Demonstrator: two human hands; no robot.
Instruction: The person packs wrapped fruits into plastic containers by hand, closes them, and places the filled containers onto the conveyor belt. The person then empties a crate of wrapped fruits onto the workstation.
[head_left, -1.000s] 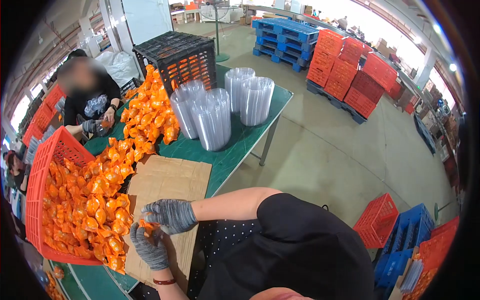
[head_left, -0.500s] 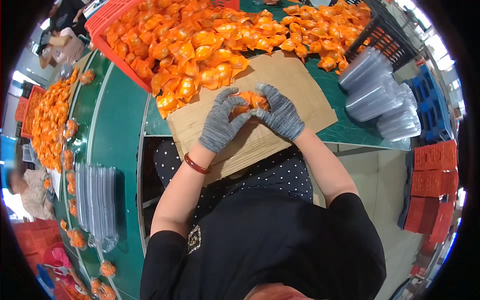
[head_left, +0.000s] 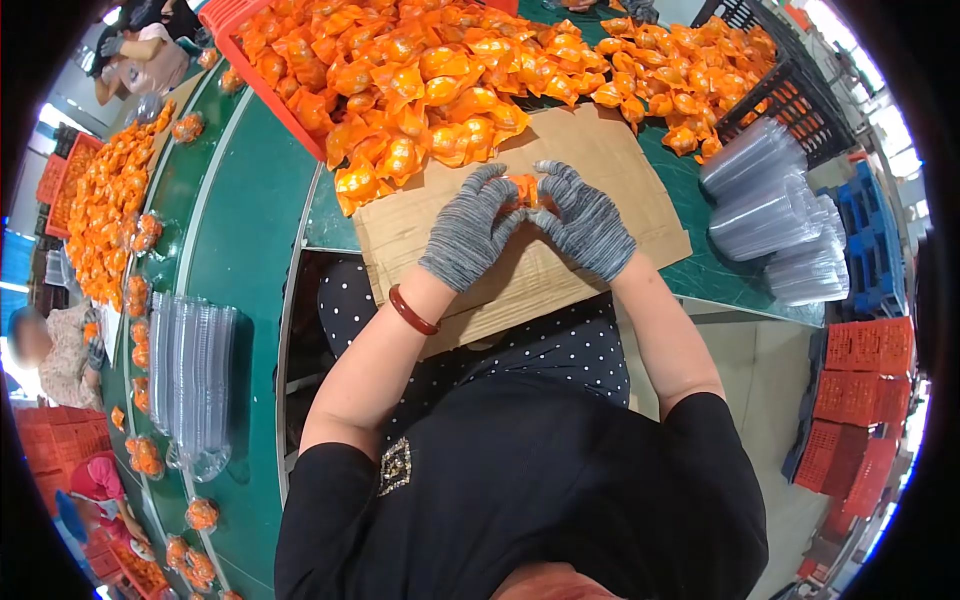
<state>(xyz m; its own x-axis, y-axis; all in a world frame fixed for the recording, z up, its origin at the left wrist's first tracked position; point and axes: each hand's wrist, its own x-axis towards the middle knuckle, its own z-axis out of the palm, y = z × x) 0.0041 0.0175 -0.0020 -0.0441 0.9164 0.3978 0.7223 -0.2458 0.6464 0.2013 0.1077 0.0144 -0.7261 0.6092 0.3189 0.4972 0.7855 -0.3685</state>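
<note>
My left hand [head_left: 470, 226], in a grey knitted glove, is closed around the left side of a pack of orange-wrapped pieces [head_left: 524, 190]. The matching gloved right hand [head_left: 585, 222] grips it from the right, both thumbs meeting at its near side. Most of the pack is hidden behind the fingers. Beneath lies a flat sheet of brown cardboard [head_left: 620, 190]. Just beyond my hands, a heap of orange-wrapped pieces [head_left: 440, 90] spills out of a tilted red crate [head_left: 275, 95] onto the cardboard.
Stacked clear plastic containers [head_left: 765, 200] stand at the right, near a black crate [head_left: 800, 105] and another orange heap [head_left: 690, 75]. Leftward, a green conveyor [head_left: 250, 190] carries more clear containers [head_left: 195, 380] and filled packs [head_left: 145, 455]. Other people work along the far left.
Both hands have turned and closed further over the pack, so less of it shows. The whole view has shifted slightly, moving the table scene right.
</note>
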